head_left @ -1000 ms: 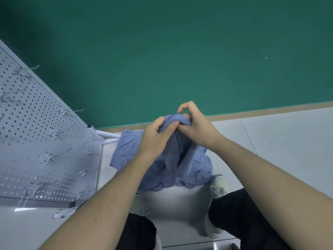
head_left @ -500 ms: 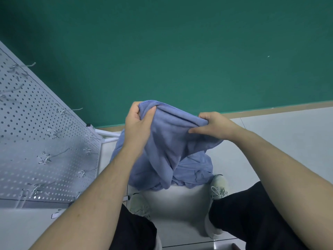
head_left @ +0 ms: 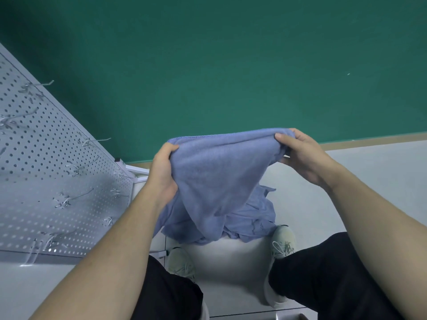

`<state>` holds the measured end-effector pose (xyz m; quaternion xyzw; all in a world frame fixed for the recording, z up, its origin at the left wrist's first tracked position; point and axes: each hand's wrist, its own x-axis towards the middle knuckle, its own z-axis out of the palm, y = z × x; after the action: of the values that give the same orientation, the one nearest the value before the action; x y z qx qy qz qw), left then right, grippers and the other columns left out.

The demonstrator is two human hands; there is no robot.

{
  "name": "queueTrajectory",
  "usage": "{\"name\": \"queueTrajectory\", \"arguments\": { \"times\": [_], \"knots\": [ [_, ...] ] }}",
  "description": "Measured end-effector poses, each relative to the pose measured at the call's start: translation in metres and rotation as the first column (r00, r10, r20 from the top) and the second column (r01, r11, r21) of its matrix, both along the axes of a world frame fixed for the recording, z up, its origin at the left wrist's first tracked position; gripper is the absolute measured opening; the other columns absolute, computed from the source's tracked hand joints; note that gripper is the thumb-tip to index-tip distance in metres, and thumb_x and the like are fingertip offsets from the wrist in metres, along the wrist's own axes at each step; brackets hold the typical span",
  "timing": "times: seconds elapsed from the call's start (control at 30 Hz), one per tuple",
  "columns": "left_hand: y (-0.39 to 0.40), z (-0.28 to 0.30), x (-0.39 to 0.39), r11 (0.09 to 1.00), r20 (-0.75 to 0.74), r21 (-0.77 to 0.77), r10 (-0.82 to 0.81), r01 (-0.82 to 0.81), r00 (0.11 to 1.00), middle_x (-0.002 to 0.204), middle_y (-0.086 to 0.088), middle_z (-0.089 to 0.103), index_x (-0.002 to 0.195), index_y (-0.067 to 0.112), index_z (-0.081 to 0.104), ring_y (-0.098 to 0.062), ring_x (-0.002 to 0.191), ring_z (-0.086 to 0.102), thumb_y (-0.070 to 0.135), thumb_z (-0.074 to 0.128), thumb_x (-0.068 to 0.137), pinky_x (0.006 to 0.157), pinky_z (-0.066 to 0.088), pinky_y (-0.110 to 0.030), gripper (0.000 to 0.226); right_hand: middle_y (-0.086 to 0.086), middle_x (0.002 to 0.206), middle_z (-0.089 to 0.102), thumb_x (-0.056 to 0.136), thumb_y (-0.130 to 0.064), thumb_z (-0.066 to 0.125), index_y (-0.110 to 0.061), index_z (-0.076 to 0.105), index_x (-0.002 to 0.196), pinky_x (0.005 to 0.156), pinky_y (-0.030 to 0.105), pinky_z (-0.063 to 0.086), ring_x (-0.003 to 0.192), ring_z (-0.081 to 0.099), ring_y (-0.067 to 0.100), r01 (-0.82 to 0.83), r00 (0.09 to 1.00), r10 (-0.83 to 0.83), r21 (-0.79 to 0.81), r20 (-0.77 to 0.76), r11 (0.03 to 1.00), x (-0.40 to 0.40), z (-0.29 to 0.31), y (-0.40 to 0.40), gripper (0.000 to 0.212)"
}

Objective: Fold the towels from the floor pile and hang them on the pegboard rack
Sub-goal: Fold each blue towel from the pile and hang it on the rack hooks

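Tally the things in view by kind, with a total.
Hands: 2, left hand and right hand
Held towel: 1
Towel pile: 1
Pegboard rack: 1
Shoes: 2, and
Total: 7

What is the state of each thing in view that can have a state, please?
held towel: lifted, spread between both hands, not yet folded, lower part hanging.
left hand: grips the towel's left top edge.
right hand: grips the towel's right top edge.
floor pile: crumpled on the floor.
pegboard rack: hooks in view bare, no towel hung.
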<state>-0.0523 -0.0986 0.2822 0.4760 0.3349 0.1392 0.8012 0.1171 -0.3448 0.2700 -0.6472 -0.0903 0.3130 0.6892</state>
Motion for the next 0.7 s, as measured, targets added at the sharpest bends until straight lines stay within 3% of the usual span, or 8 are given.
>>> {"name": "queueTrajectory", "arguments": {
  "times": [0.07,0.1,0.17,0.27,0.37,0.47,0.57,0.7],
  "knots": [
    [0.0,0.0,0.001,0.998,0.012,-0.056,0.008,-0.008,1.0,0.064,0.003,0.064,0.055,0.022,0.064,-0.014,0.059,0.062,0.024,0.049,0.094,0.053,0.047,-0.02,0.042,0.0,0.1,0.07,0.1,-0.031,0.06,-0.019,0.061,0.1,0.082,0.033,0.054,0.091,0.063,0.018,0.036,0.998,-0.035,0.017,-0.054,0.999,0.0,0.001,0.004,0.012],
    [0.0,-0.002,0.002,0.998,0.011,-0.057,0.027,-0.026,1.0,0.068,0.004,0.066,0.061,0.023,0.065,-0.014,0.062,0.063,0.024,0.051,0.094,0.053,0.047,-0.02,0.036,-0.002,0.099,0.071,0.1,-0.034,0.06,-0.02,0.062,0.1,0.079,0.031,0.052,0.089,0.064,0.016,0.071,0.996,-0.071,-0.017,-0.055,0.997,0.0,0.0,0.006,0.015],
    [0.003,-0.009,0.004,0.995,-0.006,-0.018,0.097,-0.098,0.995,0.078,0.004,0.066,0.079,0.024,0.059,-0.014,0.068,0.063,0.023,0.055,0.096,0.056,0.047,-0.022,0.017,-0.005,0.102,0.07,0.099,-0.04,0.057,-0.021,0.062,0.101,0.079,0.03,0.05,0.093,0.065,0.015,0.153,0.986,-0.137,-0.21,0.091,0.966,-0.002,-0.004,0.011,0.02],
    [0.007,-0.02,0.006,0.974,-0.061,0.085,0.218,-0.212,0.974,0.076,0.003,0.062,0.084,0.022,0.055,-0.011,0.066,0.056,0.018,0.056,0.099,0.055,0.043,-0.024,0.015,-0.006,0.101,0.063,0.097,-0.049,0.053,-0.017,0.056,0.098,0.082,0.032,0.047,0.093,0.059,0.013,0.245,0.936,-0.099,-0.423,0.337,0.872,-0.004,-0.007,0.017,0.032],
    [0.006,-0.027,0.007,0.972,-0.076,0.126,0.209,-0.198,0.975,0.076,0.0,0.057,0.085,0.02,0.052,-0.012,0.065,0.05,0.018,0.056,0.1,0.056,0.04,-0.026,0.016,-0.006,0.087,0.055,0.093,-0.049,0.053,-0.022,0.051,0.09,0.07,0.032,0.039,0.078,0.051,0.014,0.251,0.965,-0.2,-0.375,0.17,0.892,-0.003,-0.002,0.022,0.028],
    [0.004,-0.03,0.008,0.989,-0.169,0.115,0.113,-0.094,0.979,0.082,0.001,0.064,0.092,0.018,0.057,-0.009,0.068,0.058,0.018,0.054,0.101,0.054,0.045,-0.021,0.009,-0.003,0.085,0.05,0.084,-0.039,0.053,-0.025,0.049,0.093,0.063,0.031,0.034,0.073,0.046,0.017,0.19,0.98,-0.2,-0.38,0.014,0.905,-0.001,-0.001,0.022,0.017],
    [-0.001,-0.031,0.009,0.991,-0.19,0.117,0.092,-0.071,0.977,0.084,0.004,0.068,0.093,0.018,0.061,-0.008,0.072,0.063,0.021,0.056,0.1,0.06,0.049,-0.022,0.009,-0.003,0.082,0.046,0.088,-0.026,0.051,-0.024,0.044,0.089,0.06,0.03,0.031,0.073,0.042,0.018,0.228,0.972,-0.233,-0.393,0.034,0.891,-0.002,-0.009,0.02,0.007],
    [-0.006,-0.033,0.014,0.984,-0.137,0.081,0.168,-0.158,0.976,0.082,0.0,0.067,0.087,0.018,0.059,-0.013,0.072,0.06,0.022,0.06,0.098,0.063,0.046,-0.027,0.011,0.0,0.083,0.046,0.091,-0.017,0.052,-0.022,0.045,0.086,0.061,0.031,0.037,0.078,0.042,0.019,0.324,0.946,-0.302,-0.306,0.115,0.895,-0.007,-0.012,0.025,0.01]
  ]
}}
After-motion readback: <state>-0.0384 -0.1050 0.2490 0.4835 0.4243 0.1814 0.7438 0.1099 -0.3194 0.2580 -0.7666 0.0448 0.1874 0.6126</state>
